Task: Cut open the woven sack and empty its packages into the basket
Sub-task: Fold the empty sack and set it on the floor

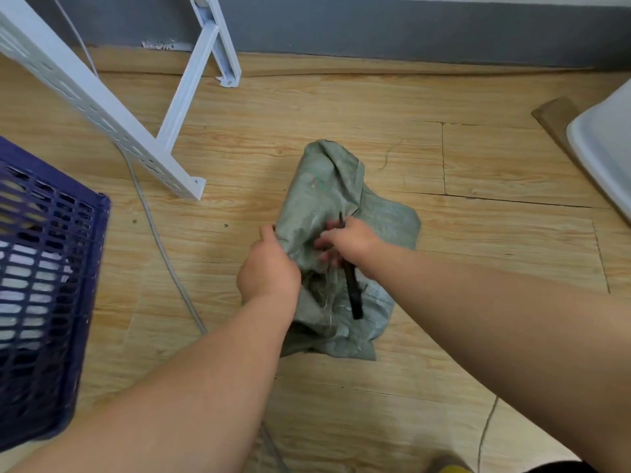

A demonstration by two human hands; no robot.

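A crumpled grey-green woven sack (327,186) lies on the wooden floor in the middle of the view. My left hand (268,268) grips a fold of the sack on its left side. My right hand (351,240) holds a thin black tool (353,295), a cutter or knife, whose handle points down toward me over the sack; its tip pokes up past my fingers. A dark purple slatted basket (51,268) stands at the left edge, with pale packages showing through its wall. The sack looks flat and slack.
A white metal rack frame (102,107) stands on the floor behind the basket. A grey cable (160,244) runs along the floor between basket and sack. A white tub (604,145) on cardboard sits at the right edge. A grey wall base runs along the back.
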